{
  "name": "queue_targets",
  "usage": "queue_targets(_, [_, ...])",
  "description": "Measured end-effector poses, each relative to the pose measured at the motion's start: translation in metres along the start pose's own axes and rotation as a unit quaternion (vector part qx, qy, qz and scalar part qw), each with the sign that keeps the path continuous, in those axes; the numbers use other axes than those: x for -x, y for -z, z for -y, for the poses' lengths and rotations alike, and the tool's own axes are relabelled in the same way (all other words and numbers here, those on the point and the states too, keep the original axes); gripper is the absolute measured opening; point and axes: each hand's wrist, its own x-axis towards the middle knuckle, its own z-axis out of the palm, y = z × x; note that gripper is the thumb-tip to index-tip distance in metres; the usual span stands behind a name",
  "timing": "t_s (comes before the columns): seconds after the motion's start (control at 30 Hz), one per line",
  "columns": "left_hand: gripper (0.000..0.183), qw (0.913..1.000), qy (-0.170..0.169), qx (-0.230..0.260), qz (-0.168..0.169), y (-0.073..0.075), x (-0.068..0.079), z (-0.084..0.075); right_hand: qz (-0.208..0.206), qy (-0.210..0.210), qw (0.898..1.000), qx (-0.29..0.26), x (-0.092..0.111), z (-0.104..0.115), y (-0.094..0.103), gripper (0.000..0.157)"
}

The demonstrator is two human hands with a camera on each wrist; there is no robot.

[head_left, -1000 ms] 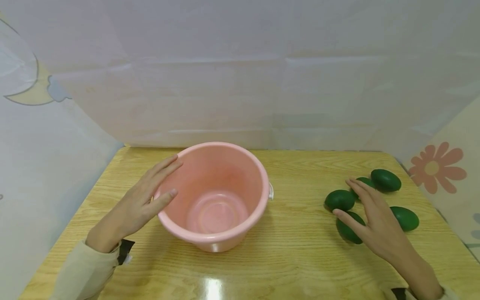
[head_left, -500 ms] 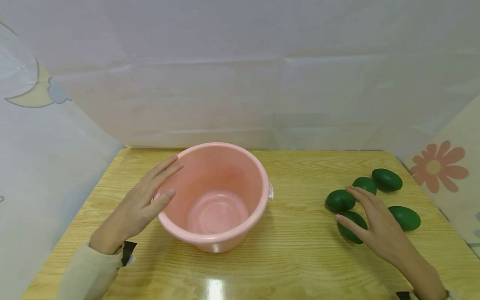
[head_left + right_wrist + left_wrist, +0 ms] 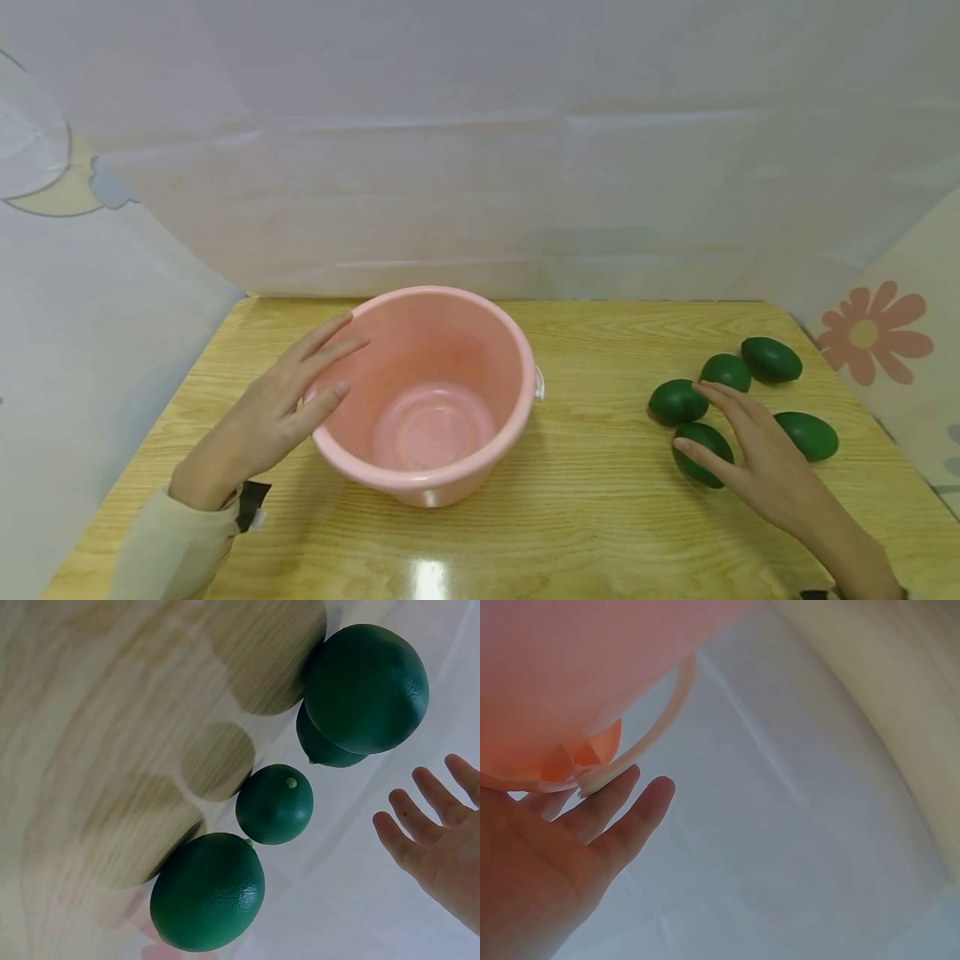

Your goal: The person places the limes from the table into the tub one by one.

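Note:
A pink plastic bucket (image 3: 431, 467) stands upright on the wooden table, with nothing inside it. At its left rim is my left hand (image 3: 266, 408), fingers fairly straight and thumb over the opening. In the left wrist view, the fingers of that hand (image 3: 547, 877) lie by the rim, near the end of the pale handle (image 3: 649, 735). Several smooth, dark green oval fruits (image 3: 678, 402) lie at the right. Over the nearest fruit (image 3: 701, 450) hovers my right hand (image 3: 772, 471), spread and holding nothing. The right wrist view shows this hand (image 3: 439, 844) apart from the fruits.
The wooden table (image 3: 592, 517) ends at a sheet-covered back wall (image 3: 465, 192). Printed side walls carry a red flower (image 3: 862, 333) on the right and a yellow moon (image 3: 63, 187) on the left. A white handle joint (image 3: 539, 383) sticks out at the bucket's right side.
My right hand has drawn slightly back toward me, uncovering more of the fruit behind its fingertips. My left hand stays at the bucket's rim, and the fruits have not moved.

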Motion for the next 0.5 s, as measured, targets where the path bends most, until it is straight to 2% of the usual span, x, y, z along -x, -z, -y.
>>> queue_targets(0.3, [0.048,0.9994,-0.006,0.03,-0.015,-0.006,0.001,0.003,0.038,-0.016,0.999,-0.017,0.001,-0.007,-0.001,0.077])
queue_targets(0.5, [0.049,0.9992,-0.004,0.037,-0.016,-0.007,0.0,0.004,0.043,-0.014,0.999,-0.029,0.004,-0.012,-0.004,0.073])
